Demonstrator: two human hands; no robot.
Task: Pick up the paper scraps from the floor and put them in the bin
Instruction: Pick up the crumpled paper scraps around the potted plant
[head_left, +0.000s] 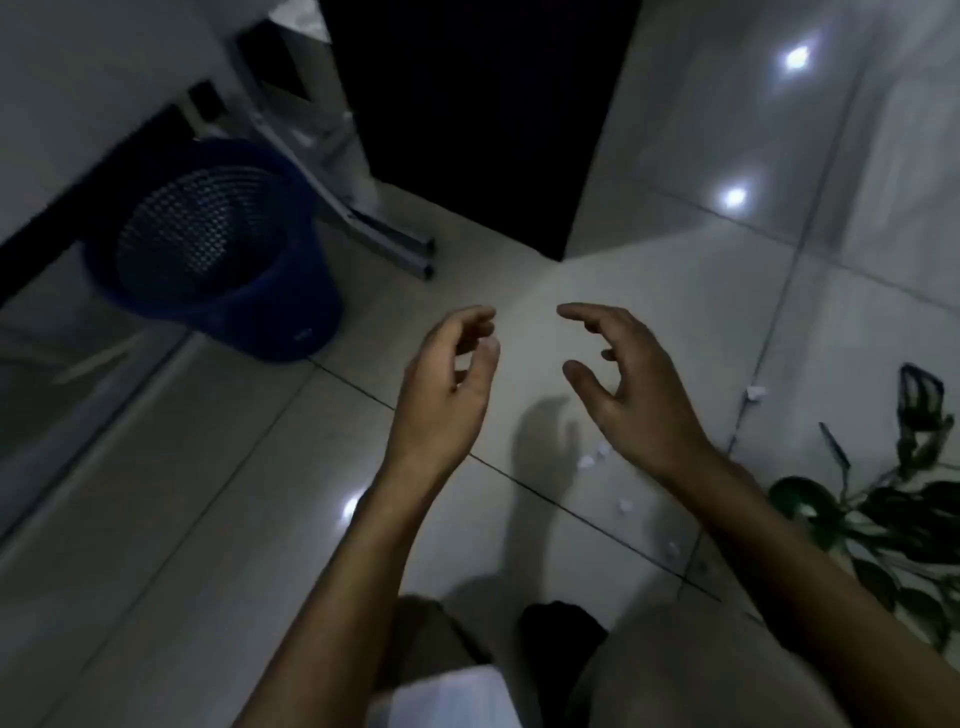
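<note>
A dark blue mesh bin (218, 249) stands on the tiled floor at the upper left, tilted in my view, its inside dim. Small white paper scraps lie on the floor: a pair (595, 456) just left of my right wrist, one (779, 504) under my right forearm, one (674, 548) nearer me, and one (756, 393) farther right. My left hand (447, 384) hovers mid-frame with fingers loosely curled and nothing in it. My right hand (628, 379) hovers beside it, fingers spread and empty. Both are well right of the bin.
A potted plant's dark leaves (883, 514) crowd the right edge. A metal frame leg (384, 234) rests on the floor behind the bin, beside a dark panel (478, 114). A white wall or cabinet (78, 93) stands at the left. My knees (566, 649) are at the bottom.
</note>
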